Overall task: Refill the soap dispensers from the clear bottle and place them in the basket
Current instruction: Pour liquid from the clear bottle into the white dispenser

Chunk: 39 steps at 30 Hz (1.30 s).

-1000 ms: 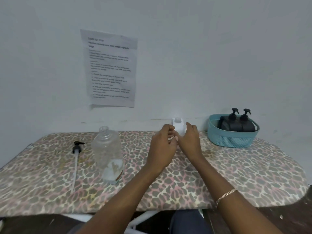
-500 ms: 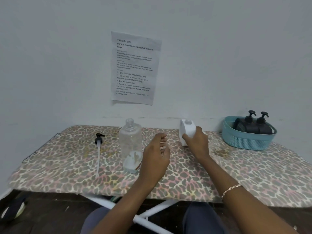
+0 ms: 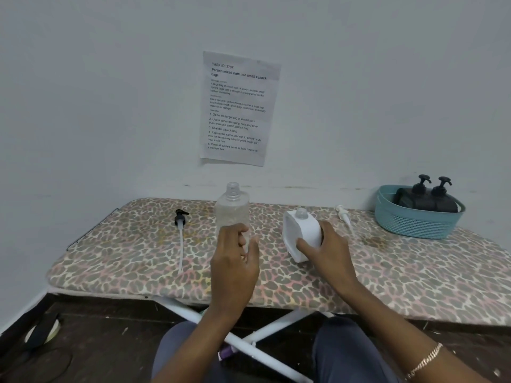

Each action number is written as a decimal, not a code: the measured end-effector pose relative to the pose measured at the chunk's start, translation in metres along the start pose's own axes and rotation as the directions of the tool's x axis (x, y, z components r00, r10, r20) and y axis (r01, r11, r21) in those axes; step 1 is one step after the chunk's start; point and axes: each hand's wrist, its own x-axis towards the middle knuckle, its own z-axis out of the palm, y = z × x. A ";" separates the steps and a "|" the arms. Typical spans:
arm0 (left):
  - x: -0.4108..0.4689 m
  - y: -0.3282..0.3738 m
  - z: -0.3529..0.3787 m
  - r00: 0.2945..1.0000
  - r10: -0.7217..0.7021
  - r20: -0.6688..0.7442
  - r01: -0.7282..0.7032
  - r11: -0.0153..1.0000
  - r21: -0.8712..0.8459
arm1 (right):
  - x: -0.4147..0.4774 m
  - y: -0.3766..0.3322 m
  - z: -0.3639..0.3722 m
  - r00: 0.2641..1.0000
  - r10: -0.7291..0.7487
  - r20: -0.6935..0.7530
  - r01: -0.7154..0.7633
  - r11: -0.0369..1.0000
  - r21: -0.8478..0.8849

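Observation:
A white soap dispenser (image 3: 300,233) stands uncapped on the leopard-print board (image 3: 124,252), and my right hand (image 3: 326,252) grips its lower side. Its white pump (image 3: 343,214) lies behind it on the board. The clear bottle (image 3: 232,211) stands open to the left, nearly empty. My left hand (image 3: 235,264) is just in front of the bottle with relaxed fingers; I cannot tell whether it touches it. A black pump with a long white tube (image 3: 181,230) lies further left. Two black dispensers (image 3: 425,199) sit in the teal basket (image 3: 414,222) at the right.
A printed sheet (image 3: 239,106) is taped to the wall behind the board. White metal legs (image 3: 249,338) cross under the board above a dark floor. My knees show at the bottom edge.
My left hand left the white dispenser and moved left toward the clear bottle. The white pump now lies on the board. The camera view shifted, so everything sits further right and lower.

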 end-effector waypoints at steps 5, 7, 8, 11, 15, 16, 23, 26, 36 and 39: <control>0.006 -0.016 -0.006 0.988 -0.068 -0.142 0.078 0.995 0.062 | -0.018 0.002 0.000 0.999 -0.049 -0.018 0.049 0.999 0.016; 0.009 -0.025 -0.003 0.980 -0.117 -0.164 0.127 0.991 0.052 | -0.019 0.004 -0.001 0.998 -0.062 -0.017 0.062 0.998 0.018; 0.009 -0.029 -0.001 0.975 -0.136 -0.174 0.148 0.988 0.055 | -0.018 0.006 -0.001 0.998 -0.059 -0.012 0.059 0.998 0.023; 0.011 -0.041 0.007 0.965 -0.202 -0.167 0.214 0.975 0.056 | -0.017 0.009 -0.001 0.998 -0.061 -0.002 0.061 0.998 0.026; 0.012 -0.047 0.013 0.952 -0.305 -0.032 0.303 0.952 -0.037 | -0.020 0.013 0.002 1.000 -0.020 0.024 0.018 0.997 0.068; 0.012 -0.046 0.014 0.949 -0.315 -0.004 0.314 0.948 -0.056 | -0.021 0.014 0.003 0.999 -0.014 0.030 0.012 0.997 0.078; 0.012 -0.045 0.016 0.963 -0.267 0.035 0.268 0.961 -0.060 | -0.021 0.019 0.002 0.999 0.006 0.036 -0.010 0.992 0.129; 0.012 -0.046 0.017 0.980 -0.190 0.061 0.191 0.981 -0.024 | -0.024 0.016 0.000 0.999 -0.018 0.034 0.013 0.991 0.136; 0.009 -0.046 0.020 0.990 0.068 0.125 -0.106 0.937 0.333 | -0.031 0.013 -0.002 0.996 -0.086 0.027 0.084 0.994 0.062; 0.012 -0.045 0.019 0.989 0.114 0.099 -0.144 0.909 0.392 | -0.032 0.012 -0.002 0.995 -0.096 0.029 0.095 0.994 0.051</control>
